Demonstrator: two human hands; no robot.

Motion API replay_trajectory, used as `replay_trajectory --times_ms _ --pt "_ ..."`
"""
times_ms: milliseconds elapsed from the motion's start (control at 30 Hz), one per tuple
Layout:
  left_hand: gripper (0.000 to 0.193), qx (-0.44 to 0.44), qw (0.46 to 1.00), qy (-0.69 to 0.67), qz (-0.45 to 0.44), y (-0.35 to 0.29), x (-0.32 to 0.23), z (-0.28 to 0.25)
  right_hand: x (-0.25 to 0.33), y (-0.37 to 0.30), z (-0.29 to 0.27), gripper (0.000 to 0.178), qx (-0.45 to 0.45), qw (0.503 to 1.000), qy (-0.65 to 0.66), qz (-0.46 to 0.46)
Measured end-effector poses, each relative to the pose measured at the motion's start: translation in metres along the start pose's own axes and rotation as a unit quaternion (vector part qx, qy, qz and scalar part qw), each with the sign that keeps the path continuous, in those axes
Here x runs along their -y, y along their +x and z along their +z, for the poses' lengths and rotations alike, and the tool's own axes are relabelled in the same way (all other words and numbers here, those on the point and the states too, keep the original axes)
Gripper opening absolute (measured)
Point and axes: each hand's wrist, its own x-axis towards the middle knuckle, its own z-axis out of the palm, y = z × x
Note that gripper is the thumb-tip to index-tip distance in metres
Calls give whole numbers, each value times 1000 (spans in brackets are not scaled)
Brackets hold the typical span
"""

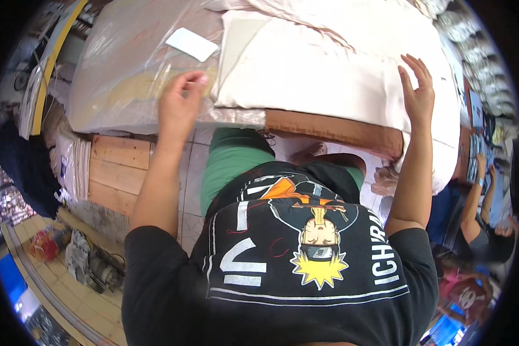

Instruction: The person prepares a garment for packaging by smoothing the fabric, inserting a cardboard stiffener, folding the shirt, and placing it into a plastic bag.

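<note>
Fingers of the left hand (179,106) pinched the edge of a clear plastic bag (132,69) lying on the counter (334,130). To the right, the right hand (418,95) was spread open, palm resting against a cream cushion (317,69) beside the bag. A white card (191,44) lay on the plastic, above the left hand. Wooden planks (118,173) stood below the counter's edge.
</note>
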Motion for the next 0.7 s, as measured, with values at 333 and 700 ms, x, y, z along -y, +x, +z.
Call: replay_trajectory --times_ms 333,700 --pt "39 52 982 178 18 -26 -16 13 134 1 96 32 169 958 119 -199" --pt "22 86 988 131 8 -4 -2 6 143 64 133 25 144 950 157 -229"
